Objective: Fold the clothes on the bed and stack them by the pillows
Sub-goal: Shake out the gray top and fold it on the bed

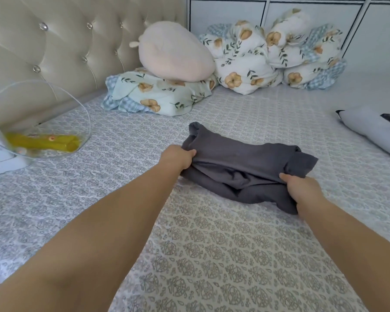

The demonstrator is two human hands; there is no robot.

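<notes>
A dark grey garment (241, 163), folded into a thick bundle, lies in the middle of the patterned bed sheet (212, 244). My left hand (178, 157) grips its left end, fingers tucked under the top layers. At the near right corner my right hand (302, 188) pinches the cloth with the thumb on top. A floral pillow (158, 95) lies at the headboard with a pale pink plush cushion (173, 50) resting on it.
A bunched floral duvet (273, 52) fills the far right corner. At the right edge lies a pale grey bolster (369, 129). A yellow bottle (43, 141), a white cable loop (86, 113) and a white box (0, 154) sit at the left by the tufted headboard (54, 41).
</notes>
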